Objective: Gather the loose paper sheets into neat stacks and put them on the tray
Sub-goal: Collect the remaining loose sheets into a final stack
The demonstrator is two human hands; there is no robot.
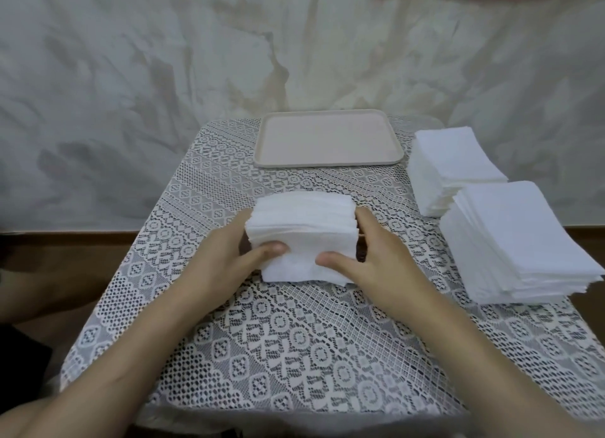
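A thick stack of white paper sheets (302, 228) stands on edge in the middle of the table. My left hand (226, 257) grips its left side, thumb pressed on the near face. My right hand (379, 260) grips its right side, thumb also on the near face. A beige tray (327, 139) lies bare at the far edge of the table. Two more stacks of white sheets lie to the right: a far stack (455, 162) and a near stack (520, 241), both with slightly fanned edges.
The table carries a white lace cloth (278, 355). A crumpled pale sheet hangs as a backdrop behind it. A brown floor strip shows at left and right of the table.
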